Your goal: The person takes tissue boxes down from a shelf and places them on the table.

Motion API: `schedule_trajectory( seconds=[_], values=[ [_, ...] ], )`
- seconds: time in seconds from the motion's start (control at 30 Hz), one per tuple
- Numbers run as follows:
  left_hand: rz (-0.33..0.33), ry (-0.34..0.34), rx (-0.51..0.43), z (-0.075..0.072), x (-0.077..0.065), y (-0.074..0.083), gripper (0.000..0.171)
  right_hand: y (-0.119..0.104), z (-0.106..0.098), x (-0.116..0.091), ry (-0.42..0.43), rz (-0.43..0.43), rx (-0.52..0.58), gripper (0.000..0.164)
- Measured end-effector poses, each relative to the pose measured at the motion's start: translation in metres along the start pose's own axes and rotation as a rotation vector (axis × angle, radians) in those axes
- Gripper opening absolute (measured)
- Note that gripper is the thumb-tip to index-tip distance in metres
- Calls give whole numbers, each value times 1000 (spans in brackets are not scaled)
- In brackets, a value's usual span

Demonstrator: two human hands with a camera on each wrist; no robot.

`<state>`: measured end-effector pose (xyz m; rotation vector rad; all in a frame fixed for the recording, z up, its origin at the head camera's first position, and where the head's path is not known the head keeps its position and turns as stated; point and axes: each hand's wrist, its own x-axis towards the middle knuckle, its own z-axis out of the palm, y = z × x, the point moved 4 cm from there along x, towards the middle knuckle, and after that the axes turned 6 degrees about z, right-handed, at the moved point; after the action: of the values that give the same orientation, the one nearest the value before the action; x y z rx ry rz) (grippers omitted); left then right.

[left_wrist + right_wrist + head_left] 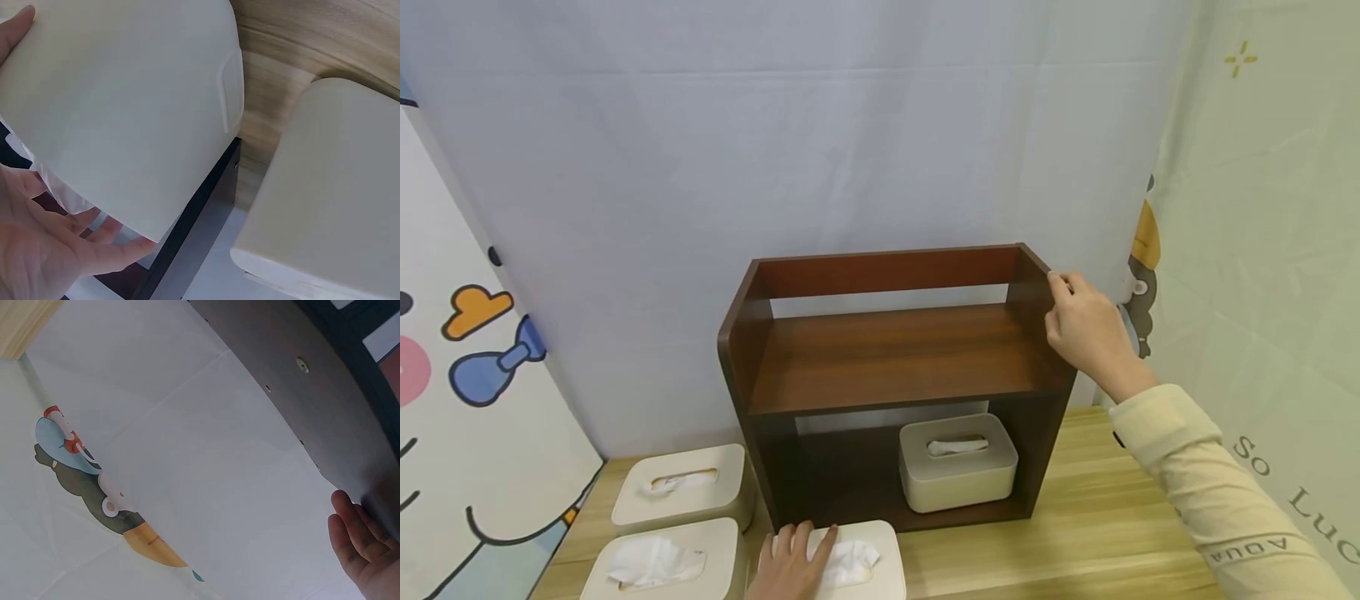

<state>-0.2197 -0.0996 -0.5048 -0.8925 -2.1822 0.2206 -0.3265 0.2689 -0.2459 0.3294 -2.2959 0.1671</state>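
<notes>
My left hand (793, 562) reaches over a cream tissue box (874, 575) in front of the shelf's lower left. In the left wrist view, the fingers (119, 250) lie along the box's top edge and the thumb (19, 28) is against its body. White tissue pokes out of the slot. At the upper right, my right hand (1086, 325) grips the edge of the right side panel of a dark brown two-tier shelf (887, 346). Another tissue box (958, 475) sits in the lower tier, on the right.
Left of the shelf, two more tissue boxes stand on the wood-patterned table: one at the back (681, 487), one in front (662, 567). A pale cloth (880, 150) hangs behind the shelf. Printed cloths hang on the left and right.
</notes>
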Motion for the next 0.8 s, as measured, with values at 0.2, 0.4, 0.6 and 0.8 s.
schedule_trajectory(
  seconds=[0.2, 0.4, 0.6, 0.8],
  values=[
    [-31, -33, 26, 2, -6, -1, 72, 0, 0, 0, 0, -1, 2, 41],
    [-48, 3, 9, 4, -13, -2, 83, -1, -1, 0, 7, -8, 3, 41],
    [-47, 111, 23, 6, -18, -3, 72, -1, -1, -1, 2, -3, 4, 41],
    [-40, 171, 37, 5, -17, -2, 50, -1, -1, 0, -3, 2, 3, 41]
  ],
)
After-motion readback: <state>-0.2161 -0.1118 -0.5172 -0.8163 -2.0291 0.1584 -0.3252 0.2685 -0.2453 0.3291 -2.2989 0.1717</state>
